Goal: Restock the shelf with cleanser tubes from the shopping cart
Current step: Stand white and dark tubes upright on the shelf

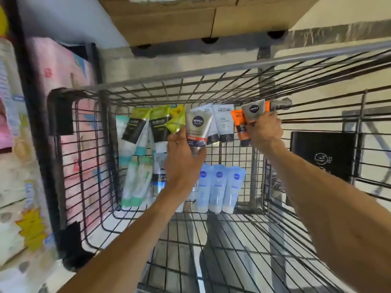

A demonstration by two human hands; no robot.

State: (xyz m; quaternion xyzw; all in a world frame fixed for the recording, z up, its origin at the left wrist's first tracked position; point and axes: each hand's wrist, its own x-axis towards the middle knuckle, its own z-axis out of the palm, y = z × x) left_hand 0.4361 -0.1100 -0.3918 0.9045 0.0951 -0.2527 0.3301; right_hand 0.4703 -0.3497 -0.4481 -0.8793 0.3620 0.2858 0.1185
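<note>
Cleanser tubes: many lie on the wire floor of the shopping cart (211,81), at its far end; two more are lifted in the hands
Head view, left hand (182,157): reaches into the cart and grips a grey Nivea Men tube (195,130) near its cap end, thumb on the tube's left edge, fingers curled round the right side; the crimped end points away from the person
Head view, right hand (265,132): curled round a second grey Nivea tube (254,111) together with an orange tube (239,125), held up near the cart's right wire wall, further right and slightly higher than the left hand
Green-topped tubes (146,123): just left of the left hand, overlapping each other at the far left of the cart floor
Pale green tubes (135,182): nearer the person, along the left side, beside the left forearm
White tubes (224,121): between the two hands, at the far end
Light blue tubes (220,187): three side by side, caps toward the person, lying below and between both forearms
Shelf (23,102): to the left of the cart, holding pastel packages
Cardboard boxes (169,20): beyond the cart's far end
Black box (321,155): outside the right wire wall
</note>
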